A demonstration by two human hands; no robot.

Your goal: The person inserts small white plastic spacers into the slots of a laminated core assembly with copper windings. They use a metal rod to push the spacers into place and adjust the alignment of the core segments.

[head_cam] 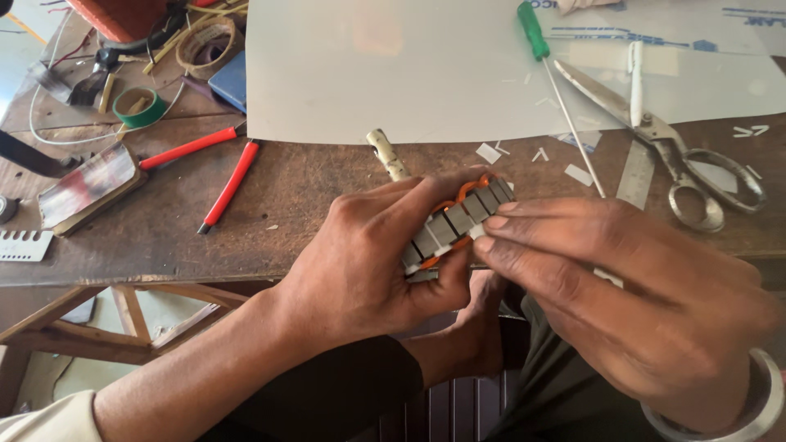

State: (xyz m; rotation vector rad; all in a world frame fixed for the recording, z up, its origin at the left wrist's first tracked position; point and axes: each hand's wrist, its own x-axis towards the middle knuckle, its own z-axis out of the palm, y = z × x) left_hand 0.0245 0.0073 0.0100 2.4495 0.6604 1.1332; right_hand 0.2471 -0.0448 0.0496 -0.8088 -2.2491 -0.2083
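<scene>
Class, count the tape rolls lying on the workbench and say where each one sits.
2: a green tape roll at the bench's left, and a tan tape roll behind it near the top edge. Clutter there may hide others.

The motor core (458, 223) in the left hand (368, 262) and right hand (639, 303) is showing grey steel ribs striped with orange copper wire; its shaft (386, 154), pointing to eleven o'clock, is looking cream. The table (311, 196) is showing worn brown wood. The sheet (393, 65) at twelve o'clock is glaring white. The screwdriver (532, 29) is wearing a green handle, the pliers (214, 164) at ten o'clock are wearing red grips, the tape roll (139, 108) is showing green, and the scissors (671, 151) at two o'clock are shining silver
</scene>
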